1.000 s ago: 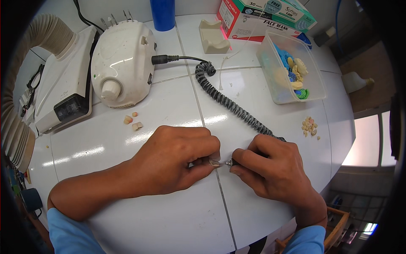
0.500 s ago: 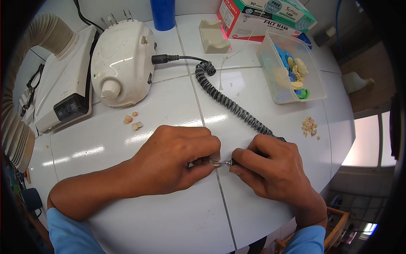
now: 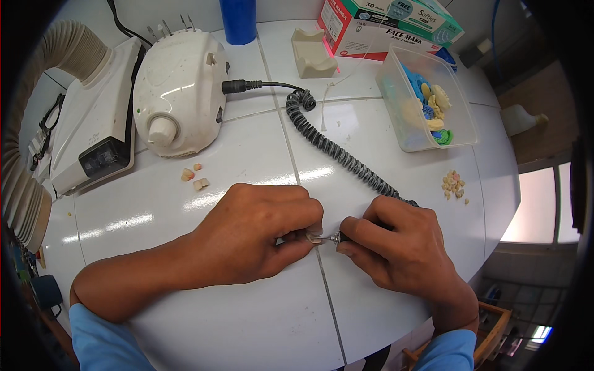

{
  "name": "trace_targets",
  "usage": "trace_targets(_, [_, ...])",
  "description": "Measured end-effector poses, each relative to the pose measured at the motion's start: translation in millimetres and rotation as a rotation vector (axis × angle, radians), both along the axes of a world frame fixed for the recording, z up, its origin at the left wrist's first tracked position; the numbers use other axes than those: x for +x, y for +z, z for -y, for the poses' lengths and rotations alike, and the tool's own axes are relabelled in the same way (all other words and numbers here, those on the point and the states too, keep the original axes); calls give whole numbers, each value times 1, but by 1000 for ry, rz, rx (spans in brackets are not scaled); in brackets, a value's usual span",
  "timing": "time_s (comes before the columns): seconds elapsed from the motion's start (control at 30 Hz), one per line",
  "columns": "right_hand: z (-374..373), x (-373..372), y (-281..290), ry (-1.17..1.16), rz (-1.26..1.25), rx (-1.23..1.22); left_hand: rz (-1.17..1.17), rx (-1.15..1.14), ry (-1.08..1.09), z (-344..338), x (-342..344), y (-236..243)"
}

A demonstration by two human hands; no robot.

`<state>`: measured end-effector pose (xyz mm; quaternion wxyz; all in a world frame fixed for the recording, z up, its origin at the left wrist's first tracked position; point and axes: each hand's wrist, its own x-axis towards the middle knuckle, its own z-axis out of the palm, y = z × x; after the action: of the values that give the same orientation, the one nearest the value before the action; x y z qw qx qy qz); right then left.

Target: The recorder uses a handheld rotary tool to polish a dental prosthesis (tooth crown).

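Note:
Between the thumb and fingertips of my left hand (image 3: 250,229) is a small pale, tooth-like piece (image 3: 312,237), mostly hidden by the fingers. My right hand (image 3: 399,244) is closed round a rotary handpiece (image 3: 336,237), its thin metal bit pointing left and meeting the pale piece. Both hands are low over the white tiled table (image 3: 247,328). From behind the right hand, a coiled grey cord (image 3: 337,148) runs back to the white control unit (image 3: 179,93) with a round knob.
Small pale tooth-like pieces (image 3: 201,184) lie beyond my left hand, and a heap of similar bits (image 3: 453,183) at right. Behind stand a clear tub (image 3: 427,139), mask box (image 3: 365,40), beige handpiece rest (image 3: 314,62) and blue cup (image 3: 239,21). A hosed dust-collector machine (image 3: 86,130) is at left.

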<state>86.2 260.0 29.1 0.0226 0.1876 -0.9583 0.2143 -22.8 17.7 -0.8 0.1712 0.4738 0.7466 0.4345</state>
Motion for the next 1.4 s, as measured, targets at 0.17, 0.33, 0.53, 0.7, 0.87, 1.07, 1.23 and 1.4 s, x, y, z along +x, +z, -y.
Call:
trace_targets(0.17, [1,0,-1,-8,-2,-6,2,-2,3,0,0,1])
trace_targets(0.33, [0,0,0,-7,1,-3,-8,10,-2,-1,0,-1])
trace_targets(0.53, [0,0,1,-11,13,-11,-15,10,-2,0,0,-1])
trace_targets(0.7, [1,0,0,-22,5,-14,-12,14,-3,-1,0,-1])
trace_targets(0.87, [-1,0,1,-5,15,-14,-22,9,-4,0,0,-1])
trace_targets(1.07, [-1,0,2,-7,23,-20,-27,11,-4,0,0,-1])
trace_targets(1.23, [-2,0,2,-16,24,-12,-23,7,-12,0,0,0])
trace_targets(1.4, [-2,-1,5,-17,39,-33,-20,11,8,1,0,-1])
